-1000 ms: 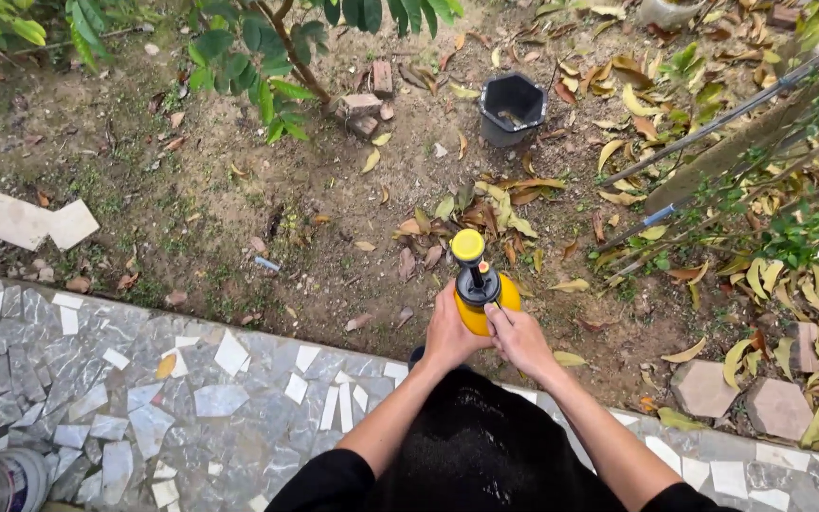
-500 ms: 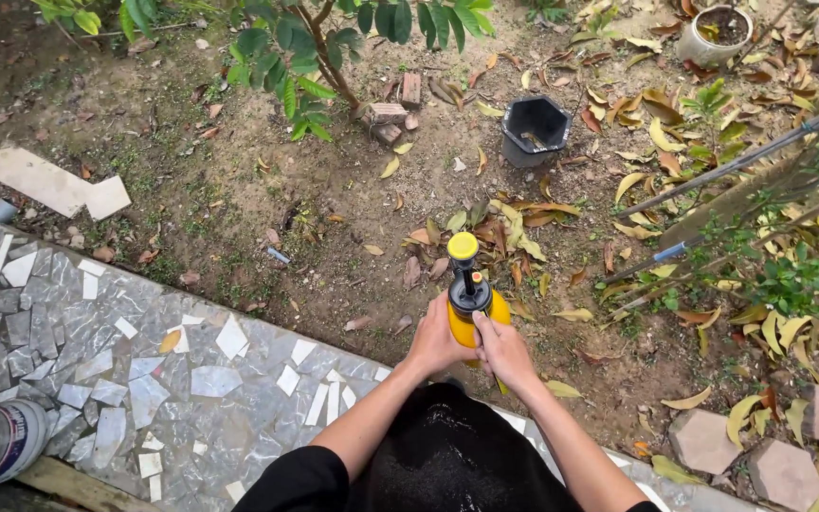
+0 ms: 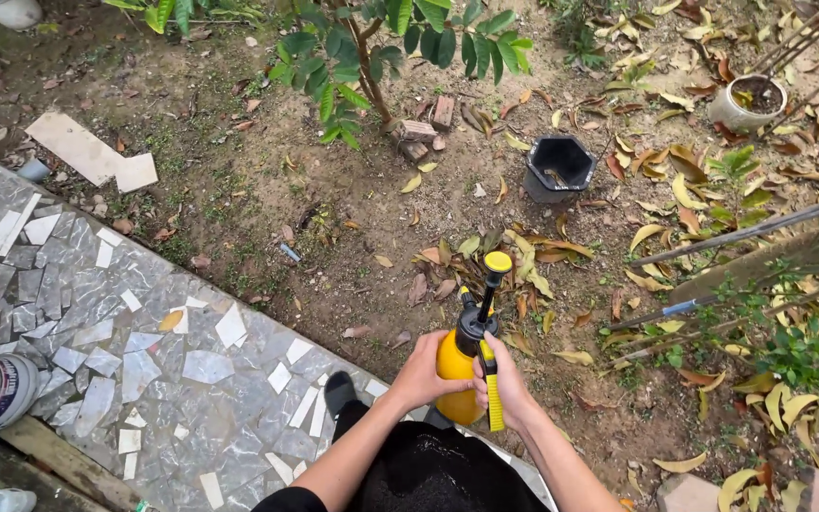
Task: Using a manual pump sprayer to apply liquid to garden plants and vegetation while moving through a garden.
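Yellow sprayer (image 3: 457, 374) between both hands' grip

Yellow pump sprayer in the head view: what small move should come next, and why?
Probably push the raised pump knob down. The yellow sprayer is gripped in both hands, left hand on the body, right hand by the trigger lever, and the plunger stands extended, so a pressurising stroke looks likely.

Bare garden soil (image 3: 239, 209) strewn with dry leaves (image 3: 675, 190), mosaic stone paving (image 3: 78, 313), small shrub (image 3: 381, 47), daylight
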